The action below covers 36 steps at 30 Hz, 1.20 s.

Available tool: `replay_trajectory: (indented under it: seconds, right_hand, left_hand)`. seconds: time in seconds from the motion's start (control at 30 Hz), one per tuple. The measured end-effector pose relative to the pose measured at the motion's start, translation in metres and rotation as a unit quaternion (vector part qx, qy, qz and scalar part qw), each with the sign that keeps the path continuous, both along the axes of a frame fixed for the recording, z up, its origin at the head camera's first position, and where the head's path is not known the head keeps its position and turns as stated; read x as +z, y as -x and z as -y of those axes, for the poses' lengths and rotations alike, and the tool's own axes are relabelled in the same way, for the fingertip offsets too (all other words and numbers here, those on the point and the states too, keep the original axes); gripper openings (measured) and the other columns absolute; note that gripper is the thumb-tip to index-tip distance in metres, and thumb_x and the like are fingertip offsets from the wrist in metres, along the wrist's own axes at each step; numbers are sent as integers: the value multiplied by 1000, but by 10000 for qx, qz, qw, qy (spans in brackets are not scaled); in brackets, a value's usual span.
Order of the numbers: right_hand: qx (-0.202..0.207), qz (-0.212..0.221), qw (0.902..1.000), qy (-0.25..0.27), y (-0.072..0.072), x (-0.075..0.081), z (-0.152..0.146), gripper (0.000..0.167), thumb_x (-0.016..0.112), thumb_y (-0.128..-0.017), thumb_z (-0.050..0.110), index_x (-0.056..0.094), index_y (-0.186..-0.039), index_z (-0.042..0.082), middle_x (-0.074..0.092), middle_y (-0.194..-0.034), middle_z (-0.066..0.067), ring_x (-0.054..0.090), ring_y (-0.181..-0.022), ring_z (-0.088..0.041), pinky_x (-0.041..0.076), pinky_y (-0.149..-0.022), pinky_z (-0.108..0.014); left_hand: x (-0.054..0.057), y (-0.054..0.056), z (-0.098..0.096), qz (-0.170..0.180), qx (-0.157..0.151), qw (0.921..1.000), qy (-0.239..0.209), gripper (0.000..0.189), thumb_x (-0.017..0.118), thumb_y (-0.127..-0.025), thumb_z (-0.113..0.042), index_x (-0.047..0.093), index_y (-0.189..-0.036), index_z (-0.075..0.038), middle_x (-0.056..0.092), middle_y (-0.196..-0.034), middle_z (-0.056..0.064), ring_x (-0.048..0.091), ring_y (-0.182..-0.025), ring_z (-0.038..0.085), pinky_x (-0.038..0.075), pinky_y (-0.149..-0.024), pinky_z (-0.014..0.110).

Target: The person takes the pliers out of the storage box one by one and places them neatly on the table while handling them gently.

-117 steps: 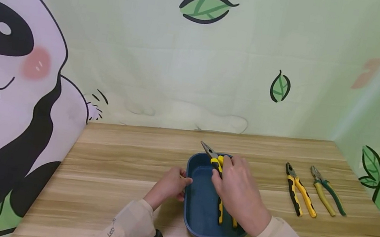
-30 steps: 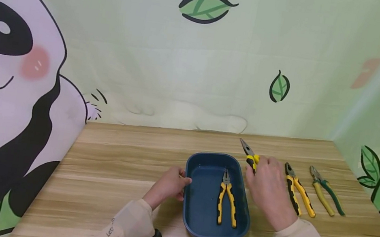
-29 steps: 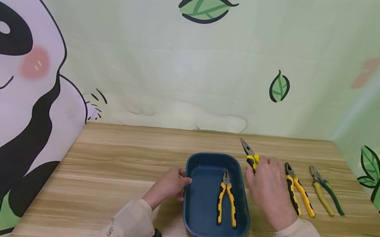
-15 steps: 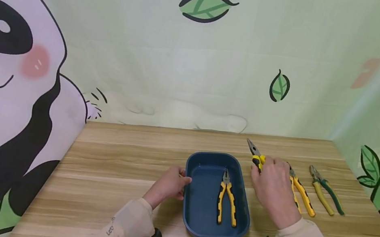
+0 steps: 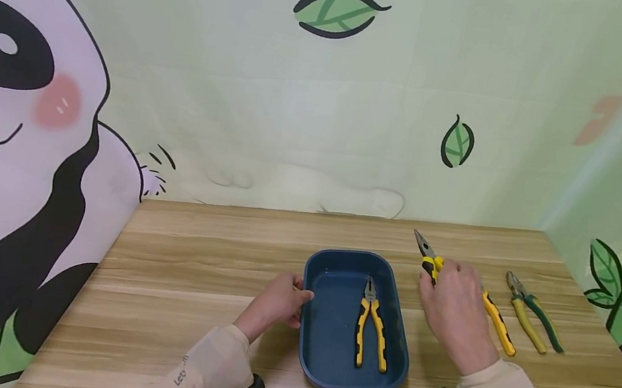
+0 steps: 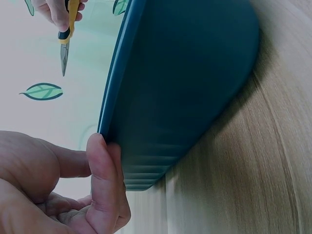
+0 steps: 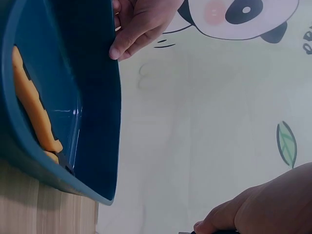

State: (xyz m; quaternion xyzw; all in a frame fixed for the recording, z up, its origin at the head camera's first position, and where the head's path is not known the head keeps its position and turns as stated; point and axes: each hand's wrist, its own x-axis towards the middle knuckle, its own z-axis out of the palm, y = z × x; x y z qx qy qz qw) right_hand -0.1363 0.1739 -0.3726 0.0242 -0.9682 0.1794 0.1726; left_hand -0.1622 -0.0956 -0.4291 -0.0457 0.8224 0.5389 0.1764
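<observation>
Right hand (image 5: 454, 306), gripping yellow-and-black long-nose metal pliers (image 5: 425, 247), has shifted rightward.
Left hand (image 5: 276, 299) pinches the blue rectangular tray (image 5: 326, 334); the held pliers are now clear of it.

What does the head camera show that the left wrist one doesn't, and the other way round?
Only head: the pliers inside the tray, the yellow pair and green-handled pair right of it, and the panda. Only left wrist: lines across the tray's outer wall. Both: the left hand gripping the tray's rim, the right hand holding long-nose pliers, and printed leaves.
</observation>
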Motion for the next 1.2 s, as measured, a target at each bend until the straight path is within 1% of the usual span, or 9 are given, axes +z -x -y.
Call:
replay_trajectory:
  seconds: [0.1, 0.23, 0.47, 0.73, 0.83, 0.93, 1.03, 1.1, 1.2]
  right_hand:
    - [-20, -104, 9999, 2, 0, -2, -3, 35, 67, -98, 13, 59, -97, -22, 57, -90, -34, 54, -83, -46, 51, -67, -54]
    - [-59, -127, 9999, 2, 1, -3, -6, 35, 67, -98, 12, 59, -95, -22, 57, -90, -34, 54, -84, -47, 52, -68, -55]
    - [-103, -5, 9999, 43, 2, -5, -12, 37, 65, -98, 12, 58, -97, -24, 57, -94, -38, 55, -88, -50, 50, -73, -58]
    - [-257, 125, 9996, 70, 3, -4, -21, 39, 64, -99, 14, 57, -97, -25, 56, -94, -39, 55, -88, -50, 51, -72, -59]
    - [-257, 114, 9996, 75, 2, -4, -24, 39, 63, -99, 13, 57, -98, -25, 56, -94, -39, 55, -86, -49, 52, -71, -58]
    - [-242, 94, 9996, 61, 2, -5, -28, 39, 64, -99, 13, 57, -97, -26, 56, -93, -40, 55, -84, -48, 50, -70, -58]
    - [-254, 19, 9997, -19, 2, -5, -31, 37, 65, -98, 12, 57, -90, -24, 56, -88, -38, 54, -81, -47, 47, -68, -55]
    - [-241, -61, 9997, -76, 3, -5, -33, 36, 65, -98, 12, 56, -83, -20, 54, -82, -34, 53, -76, -46, 45, -67, -54]
    - [-215, -200, 9995, -130, 4, -4, -35, 36, 65, -97, 11, 54, -77, -17, 51, -75, -30, 51, -72, -45, 43, -67, -54]
  left_hand:
    - [0, 0, 0, -3, 16, 10000, 25, 10, 60, -103, -3, 52, -101, 3, 52, -80, 10, 54, -51, 17, 56, -47, 24]
    - [0, 0, 0, -51, 40, 9999, 126, 10, 62, -102, -3, 54, -101, 3, 52, -79, 10, 54, -50, 16, 56, -47, 24]
    - [0, -1, 0, -69, 43, 9998, 202, 10, 62, -102, -5, 55, -102, 3, 53, -79, 9, 55, -51, 16, 57, -49, 25]
    - [0, 0, -1, -26, 59, 9999, 160, 10, 62, -103, -5, 56, -102, 3, 49, -74, 7, 55, -50, 16, 57, -49, 26]
    - [0, 0, -1, -8, 64, 9998, 180, 11, 62, -103, -6, 56, -103, 3, 48, -73, 6, 55, -50, 16, 57, -49, 26]
    - [0, 0, -1, 3, 61, 9998, 182, 11, 62, -103, -6, 55, -103, 3, 48, -73, 6, 55, -50, 16, 58, -50, 26]
    - [-1, 0, -1, -22, 43, 9999, 159, 10, 61, -103, -5, 55, -102, 3, 48, -73, 6, 55, -50, 16, 58, -49, 26]
    - [-1, 0, -1, -34, 33, 9999, 138, 10, 61, -103, -5, 55, -102, 3, 48, -73, 6, 55, -50, 16, 58, -50, 26]
    - [-1, 0, 0, -37, 20, 9999, 105, 10, 61, -103, -5, 55, -102, 3, 49, -74, 7, 55, -51, 16, 58, -50, 26]
